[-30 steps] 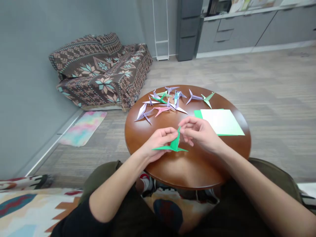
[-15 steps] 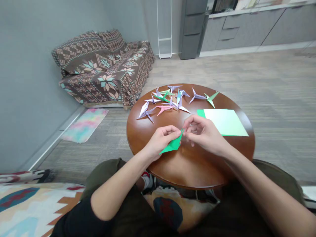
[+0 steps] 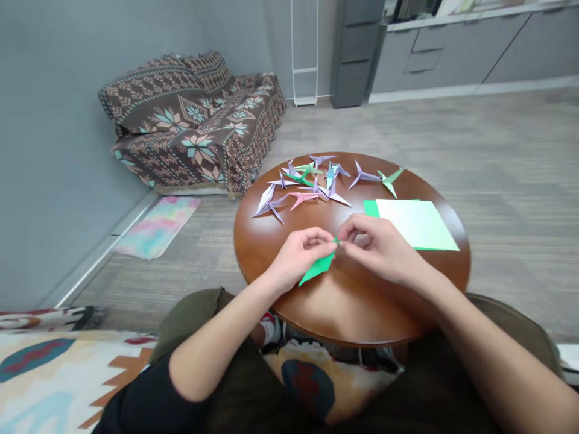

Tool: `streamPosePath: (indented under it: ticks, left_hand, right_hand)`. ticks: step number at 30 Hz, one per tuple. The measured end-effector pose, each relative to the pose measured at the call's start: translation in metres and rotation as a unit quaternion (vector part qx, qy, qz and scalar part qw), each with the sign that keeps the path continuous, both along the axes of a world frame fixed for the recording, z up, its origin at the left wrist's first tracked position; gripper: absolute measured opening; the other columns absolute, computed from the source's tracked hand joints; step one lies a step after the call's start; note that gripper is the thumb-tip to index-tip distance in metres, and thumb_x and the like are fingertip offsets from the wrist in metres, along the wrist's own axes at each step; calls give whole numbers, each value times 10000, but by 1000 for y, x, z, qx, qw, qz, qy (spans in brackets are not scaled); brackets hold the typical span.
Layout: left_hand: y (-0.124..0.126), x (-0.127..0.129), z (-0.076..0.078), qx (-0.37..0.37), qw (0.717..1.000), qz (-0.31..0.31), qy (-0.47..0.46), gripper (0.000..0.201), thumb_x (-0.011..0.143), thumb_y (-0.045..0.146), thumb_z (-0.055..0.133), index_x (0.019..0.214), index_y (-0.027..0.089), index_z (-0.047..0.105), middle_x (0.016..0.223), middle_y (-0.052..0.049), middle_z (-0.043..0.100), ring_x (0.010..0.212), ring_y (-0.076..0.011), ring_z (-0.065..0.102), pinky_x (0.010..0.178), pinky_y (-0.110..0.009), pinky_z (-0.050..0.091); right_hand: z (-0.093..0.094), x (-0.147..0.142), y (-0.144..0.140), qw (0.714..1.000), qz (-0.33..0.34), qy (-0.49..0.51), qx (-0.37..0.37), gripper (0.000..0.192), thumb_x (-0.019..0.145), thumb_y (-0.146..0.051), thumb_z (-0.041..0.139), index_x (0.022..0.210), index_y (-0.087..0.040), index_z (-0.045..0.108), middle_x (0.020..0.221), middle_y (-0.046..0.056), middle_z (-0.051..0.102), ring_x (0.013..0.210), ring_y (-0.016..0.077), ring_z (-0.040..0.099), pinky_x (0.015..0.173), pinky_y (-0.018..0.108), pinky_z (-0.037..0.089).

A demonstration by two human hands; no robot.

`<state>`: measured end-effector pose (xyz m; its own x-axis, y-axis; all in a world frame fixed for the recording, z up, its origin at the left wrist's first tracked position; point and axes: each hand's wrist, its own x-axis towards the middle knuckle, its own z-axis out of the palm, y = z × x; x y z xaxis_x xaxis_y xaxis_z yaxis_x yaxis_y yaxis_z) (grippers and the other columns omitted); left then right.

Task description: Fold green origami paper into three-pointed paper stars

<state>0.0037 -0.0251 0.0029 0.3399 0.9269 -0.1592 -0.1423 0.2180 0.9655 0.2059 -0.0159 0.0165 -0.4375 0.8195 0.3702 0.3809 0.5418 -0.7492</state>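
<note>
My left hand [image 3: 304, 256] is closed around a folded piece of green paper [image 3: 318, 267], with thumb and fingers pinching its upper end. The paper's broad pointed part hangs out below the palm. My right hand [image 3: 373, 246] pinches the narrow tip of the same paper between thumb and forefinger, close against the left fingertips. Both hands are above the round brown table [image 3: 348, 313]. Beyond them lie several folded paper cranes: purple ones, a pink crane [image 3: 304, 198], a darker green one [image 3: 302, 176] and a light green crane [image 3: 391, 179].
A stack of square green paper sheets [image 3: 418, 224] lies at the table's right, beyond my right hand. A sofa with a patterned cover [image 3: 194, 129] stands at the back left, near a pastel mat [image 3: 159, 228]. Grey cabinets [image 3: 456, 57] line the far wall.
My right thumb and forefinger have closed in on the paper's tip, against the left fingertips. The green paper has tilted slightly. The view has shifted a little.
</note>
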Motion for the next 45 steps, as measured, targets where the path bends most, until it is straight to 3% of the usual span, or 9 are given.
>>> streamPosePath:
  ticks: [5,12,17,22,28,38,43,45]
  left_hand:
    - [1,2,-3,-18,999,16,-21,393,643,422,965,838,149,761,729,-16,720,669,-113,640,651,-227,466]
    - [-5,12,-5,0,992,101,-73,407,607,389,1001,835,139,775,755,-3,727,676,-90,619,673,-214,474]
    - [-7,15,-4,-9,977,143,-159,398,622,369,1001,854,149,765,773,-2,740,702,-90,651,691,-195,503]
    - [-6,14,-4,24,964,181,-194,403,605,352,1016,855,169,758,793,20,733,703,-74,639,686,-174,509]
    - [-6,13,-7,32,963,181,-199,424,590,360,1025,850,167,751,806,16,740,729,-79,655,718,-176,527]
    - [-7,13,-4,41,976,130,-169,429,701,437,957,913,172,694,841,15,699,754,-105,650,752,-227,564]
    - [-8,12,-4,73,984,116,-109,357,811,451,868,919,172,672,837,18,655,756,-105,613,749,-221,531]
    - [-7,11,-6,86,986,117,-88,337,826,443,853,913,172,672,839,18,643,767,-105,595,766,-218,515]
  right_hand:
    - [-2,0,0,999,-2,-15,40,64,887,-136,624,850,-180,651,769,3,658,574,108,570,530,235,460]
    - [-10,-13,-6,993,-71,61,71,90,882,-125,673,816,-185,674,804,32,701,634,142,636,526,256,526]
    - [-19,-31,-16,978,-106,154,87,114,948,-158,673,969,-203,776,944,75,745,807,190,708,556,275,598]
    - [-30,-47,-30,966,-111,227,53,272,976,-154,662,1166,-265,821,1155,94,703,781,159,701,521,266,600]
    - [-39,-53,-32,959,-129,220,123,350,982,-112,628,1200,-293,833,1177,107,699,836,175,707,686,343,642]
    - [-29,-46,-30,967,-144,188,89,296,988,-190,573,1077,-273,842,1121,111,725,812,205,722,660,371,643]
    - [-32,-46,-28,962,-132,238,-22,125,978,-302,649,1014,-232,747,1111,106,693,762,182,682,544,300,572]
    - [-32,-46,-25,958,-121,247,-85,166,915,-344,746,1016,-225,689,979,68,698,684,164,644,513,279,535]
